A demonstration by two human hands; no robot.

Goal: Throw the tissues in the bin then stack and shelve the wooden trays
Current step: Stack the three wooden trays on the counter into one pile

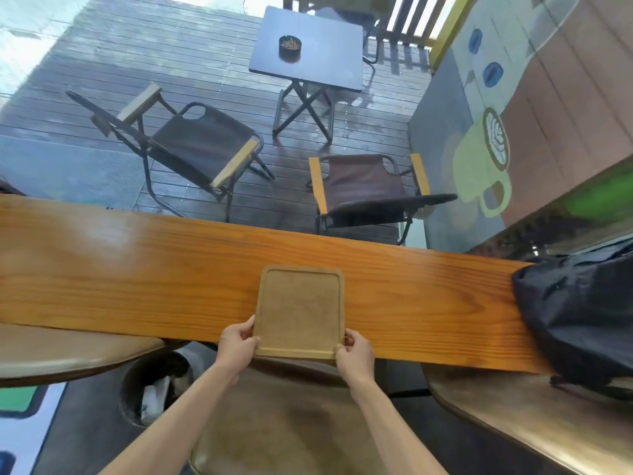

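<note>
The square light-brown wooden tray [299,311] lies on the long orange wooden counter [137,269]. The left hand [236,344] clamps its 7 o'clock corner, the right hand [354,354] its 5 o'clock corner.

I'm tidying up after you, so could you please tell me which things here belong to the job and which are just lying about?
Job: wooden tray held by left hand and right hand; bin.
Lying about: black bag; ashtray; folding chairs.

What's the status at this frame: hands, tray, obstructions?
Left hand and right hand grip the wooden tray at its near corners. Tray empty, flat on the counter. Black bag off right, clear.
</note>
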